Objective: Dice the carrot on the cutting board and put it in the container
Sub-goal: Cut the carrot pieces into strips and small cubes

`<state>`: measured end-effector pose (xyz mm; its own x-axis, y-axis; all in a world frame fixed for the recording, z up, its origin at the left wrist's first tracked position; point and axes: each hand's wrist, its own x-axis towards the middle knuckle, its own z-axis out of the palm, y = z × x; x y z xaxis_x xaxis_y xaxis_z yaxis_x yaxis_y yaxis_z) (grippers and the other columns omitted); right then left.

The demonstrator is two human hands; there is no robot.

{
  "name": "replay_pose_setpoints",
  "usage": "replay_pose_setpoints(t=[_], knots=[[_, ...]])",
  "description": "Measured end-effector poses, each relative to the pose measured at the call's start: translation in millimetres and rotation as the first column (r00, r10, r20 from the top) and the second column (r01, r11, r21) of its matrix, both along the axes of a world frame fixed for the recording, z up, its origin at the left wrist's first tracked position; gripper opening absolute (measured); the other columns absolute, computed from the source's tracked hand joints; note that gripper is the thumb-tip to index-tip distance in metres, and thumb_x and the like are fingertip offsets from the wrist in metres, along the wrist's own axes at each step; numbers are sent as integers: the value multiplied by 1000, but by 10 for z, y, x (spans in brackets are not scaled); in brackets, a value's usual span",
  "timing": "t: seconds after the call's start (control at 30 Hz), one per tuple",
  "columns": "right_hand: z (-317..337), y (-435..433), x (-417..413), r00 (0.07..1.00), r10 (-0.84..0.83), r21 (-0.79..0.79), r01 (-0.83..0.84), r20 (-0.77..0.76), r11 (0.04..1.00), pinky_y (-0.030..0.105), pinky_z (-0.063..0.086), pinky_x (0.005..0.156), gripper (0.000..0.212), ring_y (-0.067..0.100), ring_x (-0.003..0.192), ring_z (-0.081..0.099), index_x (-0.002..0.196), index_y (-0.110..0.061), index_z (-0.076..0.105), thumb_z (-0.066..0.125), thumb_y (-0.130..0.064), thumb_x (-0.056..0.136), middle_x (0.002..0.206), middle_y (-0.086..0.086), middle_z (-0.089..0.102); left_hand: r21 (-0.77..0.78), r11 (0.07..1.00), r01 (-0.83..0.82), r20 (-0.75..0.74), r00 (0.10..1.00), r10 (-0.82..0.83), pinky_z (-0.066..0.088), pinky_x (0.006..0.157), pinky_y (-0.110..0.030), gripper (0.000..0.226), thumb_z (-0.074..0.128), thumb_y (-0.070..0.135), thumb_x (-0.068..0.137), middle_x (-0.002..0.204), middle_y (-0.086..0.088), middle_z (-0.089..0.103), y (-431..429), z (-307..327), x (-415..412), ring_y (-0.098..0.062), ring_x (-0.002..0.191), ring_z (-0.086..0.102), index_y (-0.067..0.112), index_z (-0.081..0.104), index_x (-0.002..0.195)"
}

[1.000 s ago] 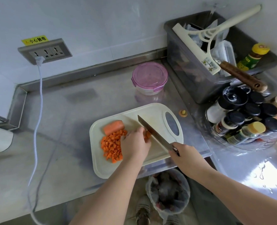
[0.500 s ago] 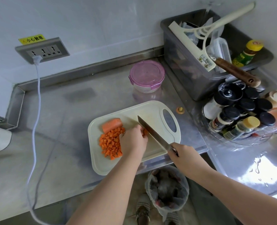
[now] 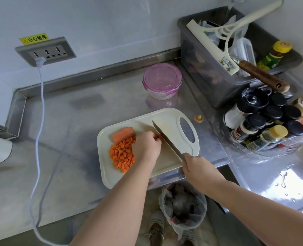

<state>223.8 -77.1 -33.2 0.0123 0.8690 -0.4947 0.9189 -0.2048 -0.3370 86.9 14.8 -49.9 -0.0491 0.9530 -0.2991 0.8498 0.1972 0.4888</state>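
A cream cutting board [image 3: 165, 119] lies on the steel counter. On its left part sits a pile of diced carrot [image 3: 123, 154], with an uncut carrot chunk [image 3: 123, 134] behind it. My left hand [image 3: 146, 147] curls over carrot strips, which are mostly hidden; only an orange bit [image 3: 159, 137] shows by my fingertips. My right hand [image 3: 198, 167] grips the handle of a knife [image 3: 166, 140], whose blade lies right beside my left fingers. A round container with a pink lid [image 3: 162, 80] stands closed behind the board.
A grey bin [image 3: 200, 68] with a squeegee and bottles fills the back right. A rack of spice jars [image 3: 268, 121] stands right of the board. A white cable [image 3: 40, 112] hangs from the wall socket. A bagged waste bin [image 3: 182, 205] sits below the counter edge.
The knife blade has stayed close against my left fingers while chopping. Both hands keep their places on the board; the view has shifted slightly.
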Motion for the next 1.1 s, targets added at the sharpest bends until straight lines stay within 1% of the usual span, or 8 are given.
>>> replay_pose_setpoints(t=[0.17, 0.3, 0.37, 0.5, 0.63, 0.77, 0.93, 1.1], knots=[[-35, 61, 11, 1000, 1, -36, -1, 6, 999, 36, 57, 69, 13, 24, 79, 66, 112, -14, 46, 42, -12, 100, 96, 5, 68, -41, 999, -35, 15, 999, 35, 54, 78, -36, 18, 59, 29, 87, 94, 0, 72, 45, 22, 6, -23, 90, 66, 23, 72, 98], [-5, 59, 5, 1000, 6, -18, -6, 5, 1000, 31, 45, 60, 12, 24, 73, 59, 109, -14, 46, 37, -19, 103, 89, 5, 63, -54, 998, -40, -6, 999, 40, 52, 76, -33, 19, 57, 28, 90, 96, 0, 71, 60, 36, 4, -23, 92, 65, 24, 71, 101], [25, 58, 3, 999, -40, 0, 40, -30, 999, 33, 47, 61, 17, 25, 74, 61, 103, -14, 47, 32, -22, 104, 88, 7, 64, -62, 997, -45, -12, 999, 44, 52, 78, -34, 19, 56, 30, 91, 96, 1, 71, 64, 34, 2, -23, 92, 65, 24, 70, 102], [87, 62, -2, 996, -70, 39, 71, -50, 997, 37, 50, 64, 25, 26, 74, 61, 108, -12, 50, 29, -23, 103, 83, 7, 61, -86, 995, -44, -3, 999, 44, 51, 84, -38, 21, 56, 36, 91, 96, -1, 71, 87, 25, -16, -25, 95, 64, 22, 69, 99], [97, 61, -28, 996, -68, 66, 71, -52, 995, 37, 52, 66, 26, 25, 74, 61, 113, -14, 50, 29, -24, 103, 84, 6, 61, -115, 993, 2, -18, 1000, -5, 50, 82, -35, 18, 62, 39, 87, 95, 3, 69, 74, 29, -25, -23, 94, 64, 26, 67, 98], [64, 78, -79, 997, -65, 59, 66, -31, 996, 36, 54, 69, 27, 24, 77, 63, 117, -14, 51, 30, -25, 104, 87, 6, 63, -64, 997, 31, -106, 994, -37, 48, 90, -42, 14, 60, 32, 86, 98, 0, 68, 73, 19, 5, -24, 98, 62, 26, 63, 98], [20, 106, -86, 998, -62, 71, 64, -22, 995, 32, 50, 63, 25, 23, 74, 62, 116, -15, 51, 31, -24, 104, 83, 3, 60, -31, 999, 16, -106, 994, -20, 48, 89, -43, 13, 60, 32, 87, 96, -2, 69, 74, 5, 15, -25, 96, 63, 24, 64, 97], [55, 104, -76, 998, -63, 83, 65, -31, 994, 35, 52, 65, 27, 23, 74, 62, 117, -15, 51, 30, -25, 103, 83, 4, 61, -15, 1000, 17, -105, 994, -18, 46, 91, -43, 15, 61, 34, 86, 97, 1, 69, 52, 0, 8, -23, 98, 62, 25, 64, 97]])
